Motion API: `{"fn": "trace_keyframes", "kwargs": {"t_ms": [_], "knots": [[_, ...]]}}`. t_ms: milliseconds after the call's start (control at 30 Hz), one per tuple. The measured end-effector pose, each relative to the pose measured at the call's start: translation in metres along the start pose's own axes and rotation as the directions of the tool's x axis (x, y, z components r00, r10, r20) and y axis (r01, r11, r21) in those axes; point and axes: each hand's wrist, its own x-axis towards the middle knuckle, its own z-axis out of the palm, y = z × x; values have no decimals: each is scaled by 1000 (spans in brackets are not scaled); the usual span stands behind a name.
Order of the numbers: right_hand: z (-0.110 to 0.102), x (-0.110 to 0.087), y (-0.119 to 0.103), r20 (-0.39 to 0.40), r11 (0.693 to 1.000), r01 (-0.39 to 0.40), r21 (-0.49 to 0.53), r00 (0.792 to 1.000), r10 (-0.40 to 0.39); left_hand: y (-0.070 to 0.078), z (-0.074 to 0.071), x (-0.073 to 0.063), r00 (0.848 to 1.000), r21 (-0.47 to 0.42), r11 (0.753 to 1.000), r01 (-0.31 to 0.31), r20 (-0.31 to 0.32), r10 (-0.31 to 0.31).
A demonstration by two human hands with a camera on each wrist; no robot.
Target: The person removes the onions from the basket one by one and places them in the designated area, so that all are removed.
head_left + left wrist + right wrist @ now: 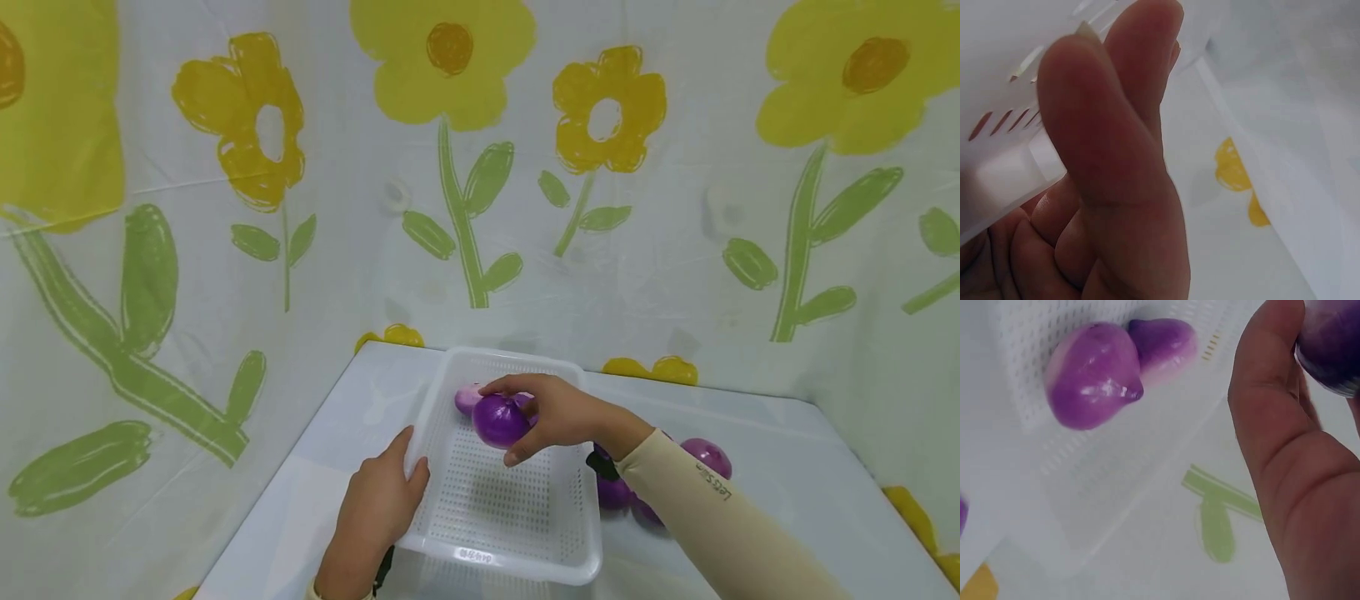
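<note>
A purple onion (498, 421) is held by my right hand (558, 408) above a white perforated plastic basket (540, 570). The held onion also shows at the upper right edge of the right wrist view. Beneath the hand, two more onions lie at the basket's far end: a rounded one (1092, 378) and a darker, partly covered one (1165, 349). My left hand (378, 496) grips the basket's left side. In the left wrist view, its thumb (1116, 156) and fingers lie against the basket wall; part of their hold is hidden.
Several purple onions lie on the white table to the right of the basket, among them a pinkish one (707, 457) and a darker one (613, 493), partly behind my right forearm. A flower-printed curtain (652, 275) closes off the table's back and sides.
</note>
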Motion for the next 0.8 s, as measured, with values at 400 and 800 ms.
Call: {"fn": "trace_keyframes", "kwargs": {"t_ms": [400,800], "knots": [[-16,-54,7,-172,998,23,-65,984,-34,0,-1,1,1000,10,1000,18,19,-18],[-10,-119,35,-361,994,-107,-3,927,99,4,-1,0,999,4,999,37,35,-37]]}}
